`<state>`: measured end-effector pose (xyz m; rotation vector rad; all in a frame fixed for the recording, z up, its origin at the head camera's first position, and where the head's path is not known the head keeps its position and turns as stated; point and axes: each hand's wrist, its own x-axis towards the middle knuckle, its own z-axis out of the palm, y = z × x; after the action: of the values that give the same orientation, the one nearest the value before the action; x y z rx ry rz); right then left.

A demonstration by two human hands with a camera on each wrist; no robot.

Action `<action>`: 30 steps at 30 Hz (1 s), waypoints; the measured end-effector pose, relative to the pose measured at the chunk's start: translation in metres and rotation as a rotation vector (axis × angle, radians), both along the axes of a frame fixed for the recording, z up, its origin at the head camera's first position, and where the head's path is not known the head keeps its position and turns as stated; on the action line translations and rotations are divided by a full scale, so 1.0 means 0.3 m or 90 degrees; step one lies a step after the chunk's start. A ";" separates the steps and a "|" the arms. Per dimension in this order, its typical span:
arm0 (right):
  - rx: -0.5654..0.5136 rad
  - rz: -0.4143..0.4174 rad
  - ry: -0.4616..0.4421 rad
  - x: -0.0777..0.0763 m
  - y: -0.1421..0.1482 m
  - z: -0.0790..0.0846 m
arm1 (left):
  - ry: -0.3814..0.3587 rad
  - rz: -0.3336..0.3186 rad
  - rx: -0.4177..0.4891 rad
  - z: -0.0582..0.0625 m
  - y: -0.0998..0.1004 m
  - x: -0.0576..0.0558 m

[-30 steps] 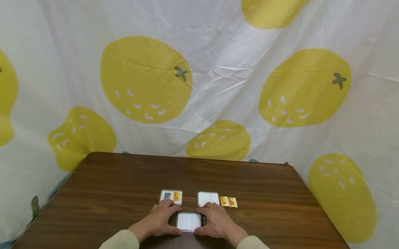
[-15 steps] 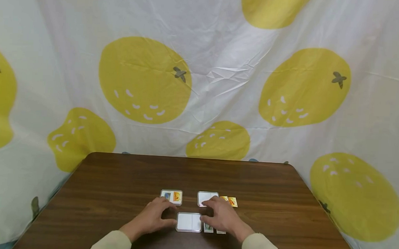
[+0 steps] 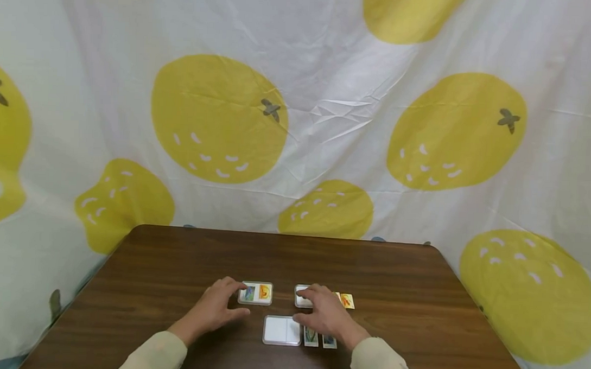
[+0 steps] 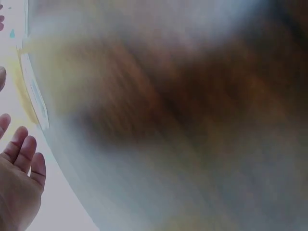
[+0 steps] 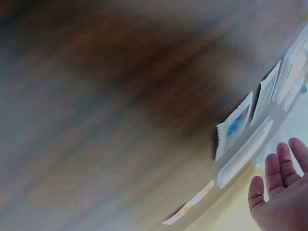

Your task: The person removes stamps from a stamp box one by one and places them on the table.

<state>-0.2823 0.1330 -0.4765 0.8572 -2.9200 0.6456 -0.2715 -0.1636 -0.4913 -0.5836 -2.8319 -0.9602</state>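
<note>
My left hand [image 3: 213,306] is spread, thumb and fingers apart, left of a clear flat case [image 3: 255,301] that shows a blue-green stamp [image 3: 250,293] and an orange stamp [image 3: 264,291]. A fingertip overlaps that case's left edge; contact cannot be told. Over the right side hovers my right hand [image 3: 327,313], fingers extended, partly covering a second case [image 3: 301,302] with a white inside. Its thumb reaches the corner of the nearest case [image 3: 281,330], white and split by a line. Two dark stamps [image 3: 311,337] [image 3: 329,342] lie beside that case. Neither hand holds anything.
An orange stamp [image 3: 347,301] lies behind the right hand, and another is mostly hidden by it. Brown wood-grain table [image 3: 200,252] carries everything. A white cloth with yellow fruit shapes [image 3: 219,116] hangs behind it. The left wrist view is mostly blurred.
Both hands have come off the sides of the nearest case. The left moved left and away; the right shifted right and forward, uncovering the dark stamps. The cases stay where they were.
</note>
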 end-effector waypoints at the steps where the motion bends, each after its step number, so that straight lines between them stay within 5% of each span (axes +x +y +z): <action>1: -0.001 0.002 -0.001 -0.005 -0.007 0.003 | 0.000 0.007 -0.002 0.000 -0.003 -0.006; 11: -0.020 0.001 -0.045 -0.083 -0.099 0.025 | -0.008 0.034 -0.031 0.018 -0.017 -0.075; 30: 0.075 0.006 -0.040 -0.166 -0.188 -0.014 | -0.045 -0.015 -0.091 0.007 -0.005 -0.152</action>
<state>-0.3321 0.0766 -0.4808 0.8780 -3.0378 0.5146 -0.3172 -0.1651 -0.4891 -0.6109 -2.9815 -0.8019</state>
